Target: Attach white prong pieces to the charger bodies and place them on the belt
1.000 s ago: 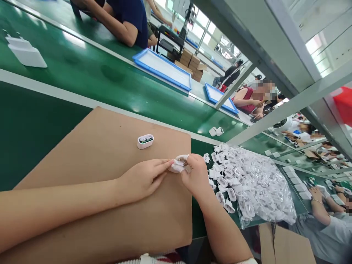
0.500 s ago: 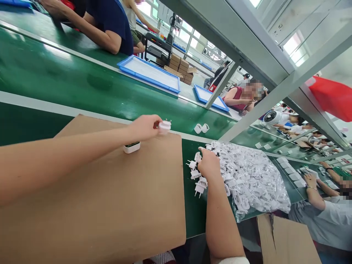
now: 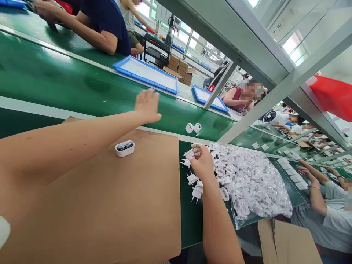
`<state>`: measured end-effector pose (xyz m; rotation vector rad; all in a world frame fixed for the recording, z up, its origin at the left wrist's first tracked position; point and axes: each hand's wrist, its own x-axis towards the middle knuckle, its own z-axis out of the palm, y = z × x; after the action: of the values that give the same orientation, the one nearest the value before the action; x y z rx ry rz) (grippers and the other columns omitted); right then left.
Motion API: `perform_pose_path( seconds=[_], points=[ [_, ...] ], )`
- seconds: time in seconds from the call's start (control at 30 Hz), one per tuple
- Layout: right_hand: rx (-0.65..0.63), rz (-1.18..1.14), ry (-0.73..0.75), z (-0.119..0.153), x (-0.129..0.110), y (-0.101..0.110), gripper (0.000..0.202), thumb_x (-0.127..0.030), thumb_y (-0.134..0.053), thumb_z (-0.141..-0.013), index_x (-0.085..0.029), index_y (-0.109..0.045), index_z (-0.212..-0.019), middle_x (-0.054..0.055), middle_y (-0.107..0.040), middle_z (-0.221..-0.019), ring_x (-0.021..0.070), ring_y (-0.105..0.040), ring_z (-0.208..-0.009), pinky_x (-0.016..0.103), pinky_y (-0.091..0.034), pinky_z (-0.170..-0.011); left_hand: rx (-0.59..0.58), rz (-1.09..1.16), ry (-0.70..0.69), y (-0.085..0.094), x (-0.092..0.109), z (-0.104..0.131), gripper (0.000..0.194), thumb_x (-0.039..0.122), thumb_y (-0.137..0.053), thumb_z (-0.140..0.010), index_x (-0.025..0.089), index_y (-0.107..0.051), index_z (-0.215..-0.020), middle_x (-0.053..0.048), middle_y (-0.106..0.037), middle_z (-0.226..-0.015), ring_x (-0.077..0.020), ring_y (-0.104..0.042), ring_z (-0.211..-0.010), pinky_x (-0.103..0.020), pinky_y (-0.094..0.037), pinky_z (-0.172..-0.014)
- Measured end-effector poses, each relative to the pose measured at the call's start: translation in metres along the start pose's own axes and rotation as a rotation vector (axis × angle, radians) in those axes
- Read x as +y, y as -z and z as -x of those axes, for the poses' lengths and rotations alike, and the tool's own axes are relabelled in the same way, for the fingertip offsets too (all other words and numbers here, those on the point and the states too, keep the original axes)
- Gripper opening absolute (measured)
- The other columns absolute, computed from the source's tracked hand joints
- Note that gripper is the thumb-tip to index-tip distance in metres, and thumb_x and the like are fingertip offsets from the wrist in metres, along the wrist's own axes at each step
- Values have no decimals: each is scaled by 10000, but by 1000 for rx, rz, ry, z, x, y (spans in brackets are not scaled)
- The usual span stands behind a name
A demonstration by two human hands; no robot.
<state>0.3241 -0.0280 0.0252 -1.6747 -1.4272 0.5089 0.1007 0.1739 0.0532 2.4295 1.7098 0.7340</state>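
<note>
My left hand (image 3: 147,105) is stretched over the green belt with its fingers apart and nothing in it. On the right, my right hand (image 3: 202,159) pinches a white plug piece (image 3: 189,154) beside a bag of white plug parts (image 3: 255,179). Several loose white plug pieces (image 3: 197,191) lie just below that hand on the dark green table. A white oval housing (image 3: 124,148) with dark parts inside stands on the brown cardboard (image 3: 132,205), below my left forearm. Two white housings (image 3: 193,127) sit together on the belt.
Blue-rimmed trays (image 3: 148,73) lie beyond the green belt (image 3: 90,82). A slanted metal post (image 3: 242,121) rises behind the bag. At the right, a person's hand (image 3: 306,172) is near a row of white pieces (image 3: 292,173). Another person leans at the far left.
My left hand has let go of the white plug piece and opened over the belt. My right hand has closed on a plug piece. The paired housings have shifted left.
</note>
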Motion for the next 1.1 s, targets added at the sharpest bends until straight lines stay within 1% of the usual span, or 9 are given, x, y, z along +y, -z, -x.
perform_pose_path(
  seconds=[0.13,0.23,0.4,0.53,0.67,0.83,0.93,1.0,1.1],
  points=[
    [-103,-317,-69,5,-11,-10,386,-268,-724,-668,-217,-645,-1042,33,-716,-930,168,-678,-775,294,-565,-692,-305,-27,-224,-28,52,-18,891,171,-750,-769,62,-373,-1569,-217,-215,-1707,-418,-205,-1541,-498,-218,-1258],
    [-127,-430,-104,8,-16,-12,411,-282,-743,-655,-229,-643,-1049,35,-743,-945,150,-671,-706,264,-534,-602,-446,-6,-299,-49,79,-28,975,113,-749,-722,165,-347,-1608,-140,-177,-1739,-361,-177,-1572,-429,-223,-1261],
    [-133,-435,-134,8,-16,-13,306,-333,-734,-712,-218,-685,-992,23,-762,-851,129,-630,-595,251,-485,-544,-524,11,-263,-60,90,-35,704,234,-734,-778,225,-572,-1463,-162,-558,-1503,-347,-555,-1318,-400,-448,-1084],
    [-122,-500,-133,4,-11,-14,285,-345,-805,-654,-209,-712,-887,54,-785,-946,185,-730,-819,304,-577,-767,-523,-35,-214,-44,87,-30,531,333,-718,-808,151,-678,-1306,-237,-604,-1383,-387,-634,-1197,-428,-502,-989],
    [-39,-503,-152,1,-9,-10,369,-340,-846,-589,-201,-719,-907,68,-791,-958,206,-738,-856,332,-585,-814,-543,-77,-222,-15,88,9,399,305,-698,-791,123,-722,-1146,-250,-671,-1240,-409,-659,-1124,-440,-517,-920],
    [-3,-433,-175,2,-16,-6,331,-453,-832,-662,-202,-763,-866,38,-765,-831,192,-687,-780,303,-547,-708,-553,19,-297,12,75,101,183,263,-636,-790,223,-674,-964,-111,-721,-1011,-314,-686,-926,-362,-507,-748],
    [-91,-456,-181,8,-23,-11,347,-498,-807,-697,-211,-769,-888,25,-737,-814,172,-649,-743,277,-509,-642,-508,179,-309,9,57,148,82,290,-611,-794,221,-616,-838,-86,-677,-906,-289,-657,-850,-367,-479,-706],
    [-125,-355,-134,15,-27,-15,325,-492,-774,-750,-215,-774,-921,31,-714,-847,159,-614,-708,267,-468,-576,-489,361,-277,1,46,166,156,346,-626,-795,218,-627,-884,-74,-658,-930,-270,-639,-851,-364,-481,-711],
    [-130,-75,128,27,-32,-20,198,-356,-687,-861,-215,-782,-963,50,-670,-929,175,-626,-801,300,-514,-678,-433,647,-176,-13,33,176,330,507,-661,-796,215,-650,-949,-39,-617,-875,-234,-602,-802,-336,-474,-686]
  ],
)
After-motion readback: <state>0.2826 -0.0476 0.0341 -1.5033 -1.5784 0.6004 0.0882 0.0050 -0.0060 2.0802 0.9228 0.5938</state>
